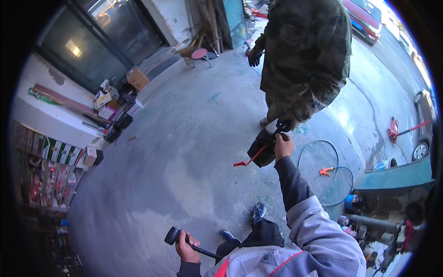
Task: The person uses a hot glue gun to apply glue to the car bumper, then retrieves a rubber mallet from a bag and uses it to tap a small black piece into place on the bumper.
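Observation:
My left hand [187, 248], low in the view, is closed round the handle of a black rubber mallet [172, 236], whose head points to the left. My right arm stretches forward, and my right hand [283, 147] is closed at the top of a black box-shaped thing [264, 148]; what exactly its fingers grip is partly hidden. A red cable with a red clamp-like end [241, 164] sticks out from the box to the left. Just beyond, a co-worker's dark-gloved hand [285, 125] meets mine at a small black part.
The co-worker in a camouflage jacket [307, 51] stands close ahead. A hose with an orange air gun [326, 171] lies on the concrete floor at right. A red floor jack [393, 130] stands near a parked car. Boxes [137, 78] and shelves [55, 180] line the left wall.

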{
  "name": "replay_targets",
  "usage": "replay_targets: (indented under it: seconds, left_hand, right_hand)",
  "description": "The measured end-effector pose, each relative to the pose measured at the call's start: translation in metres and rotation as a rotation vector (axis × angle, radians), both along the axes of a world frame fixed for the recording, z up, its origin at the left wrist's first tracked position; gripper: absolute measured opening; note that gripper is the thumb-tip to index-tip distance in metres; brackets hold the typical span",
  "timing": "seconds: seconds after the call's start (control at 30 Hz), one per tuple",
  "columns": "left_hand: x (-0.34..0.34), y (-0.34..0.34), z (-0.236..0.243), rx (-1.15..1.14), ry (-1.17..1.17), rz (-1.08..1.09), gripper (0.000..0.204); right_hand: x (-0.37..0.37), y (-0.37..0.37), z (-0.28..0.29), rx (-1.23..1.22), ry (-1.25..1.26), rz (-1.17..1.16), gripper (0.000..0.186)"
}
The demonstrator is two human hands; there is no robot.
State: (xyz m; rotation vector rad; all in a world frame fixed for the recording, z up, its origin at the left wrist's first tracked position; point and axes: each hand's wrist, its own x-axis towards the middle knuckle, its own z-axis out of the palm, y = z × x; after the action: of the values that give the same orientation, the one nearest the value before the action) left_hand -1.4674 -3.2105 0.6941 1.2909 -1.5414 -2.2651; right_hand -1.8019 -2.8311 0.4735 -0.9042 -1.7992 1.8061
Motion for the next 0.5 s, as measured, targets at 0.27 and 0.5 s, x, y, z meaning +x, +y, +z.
replay_targets:
  seconds: [0.27, 0.5]
  left_hand:
    - [-0.011, 0.022, 0.014, 0.044, 0.050, -0.071, 0.026]
    - [-0.029, 0.033, -0.018, 0.279, 0.132, -0.190, 0.029]
  right_hand:
    - [0.056, -0.075, 0.114, -0.512, -0.188, 0.491, 0.020]
    - [0.135, -0.098, 0.132, -0.437, -0.223, 0.686, 0.025]
